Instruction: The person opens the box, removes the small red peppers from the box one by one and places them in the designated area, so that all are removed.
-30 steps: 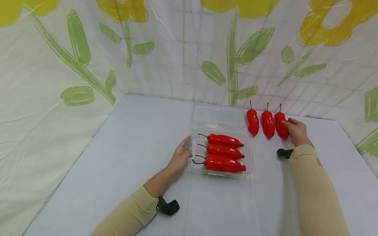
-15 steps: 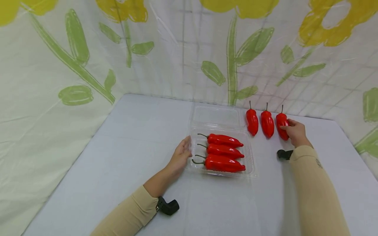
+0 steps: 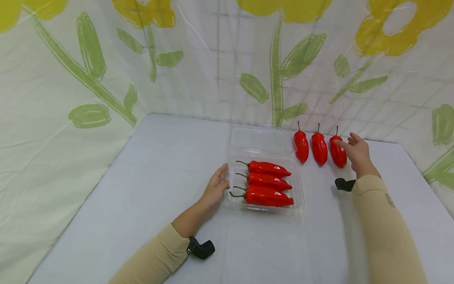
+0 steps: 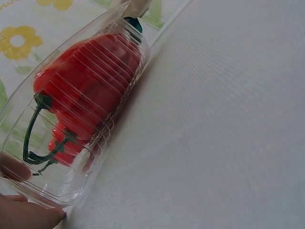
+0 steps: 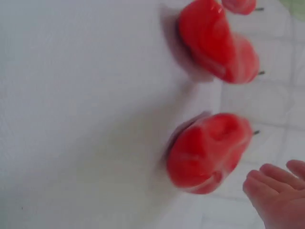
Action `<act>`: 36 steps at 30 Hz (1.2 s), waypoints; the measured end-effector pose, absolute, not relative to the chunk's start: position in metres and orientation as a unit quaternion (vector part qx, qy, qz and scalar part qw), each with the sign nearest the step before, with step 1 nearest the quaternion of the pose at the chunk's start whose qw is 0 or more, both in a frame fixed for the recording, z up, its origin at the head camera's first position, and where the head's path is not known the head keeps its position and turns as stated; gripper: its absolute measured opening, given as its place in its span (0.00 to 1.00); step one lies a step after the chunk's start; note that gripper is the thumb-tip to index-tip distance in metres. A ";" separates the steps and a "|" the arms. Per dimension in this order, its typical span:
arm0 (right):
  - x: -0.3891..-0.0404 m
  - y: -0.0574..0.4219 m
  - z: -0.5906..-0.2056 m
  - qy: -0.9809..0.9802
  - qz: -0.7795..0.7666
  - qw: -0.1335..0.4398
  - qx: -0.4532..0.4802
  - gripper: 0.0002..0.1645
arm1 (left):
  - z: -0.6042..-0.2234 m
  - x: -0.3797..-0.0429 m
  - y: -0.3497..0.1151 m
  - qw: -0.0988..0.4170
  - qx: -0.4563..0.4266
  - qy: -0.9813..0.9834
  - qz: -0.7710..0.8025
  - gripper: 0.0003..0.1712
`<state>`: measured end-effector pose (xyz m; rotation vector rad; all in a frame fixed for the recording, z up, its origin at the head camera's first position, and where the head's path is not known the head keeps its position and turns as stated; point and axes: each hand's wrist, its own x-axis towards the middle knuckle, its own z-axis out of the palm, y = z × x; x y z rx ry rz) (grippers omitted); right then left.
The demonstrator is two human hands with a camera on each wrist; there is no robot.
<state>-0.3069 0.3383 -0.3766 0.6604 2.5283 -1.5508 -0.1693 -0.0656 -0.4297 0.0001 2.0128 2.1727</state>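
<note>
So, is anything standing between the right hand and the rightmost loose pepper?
Nothing visible does. The right hand is at the right side of the rightmost loose pepper; the middle loose pepper lies on the opposite side.

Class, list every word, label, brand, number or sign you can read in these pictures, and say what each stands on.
No text is readable.
Right sleeve, near the cuff: a small dark mark, too small and blurred to read.
Patterned cloth, left wrist view: a yellow squiggle, perhaps lettering, cut off and unreadable.
Red peppers and clear box: no text visible.
</note>
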 end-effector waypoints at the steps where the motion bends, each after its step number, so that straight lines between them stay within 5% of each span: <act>1: -0.306 0.336 -0.375 0.834 -0.509 0.053 0.205 0.54 | -0.430 -0.170 -0.066 0.090 0.000 0.677 0.730 0.42; 36: -0.208 0.243 -0.339 0.870 -0.461 0.120 -0.126 0.37 | -0.430 -0.169 -0.065 0.091 0.003 0.673 0.734 0.43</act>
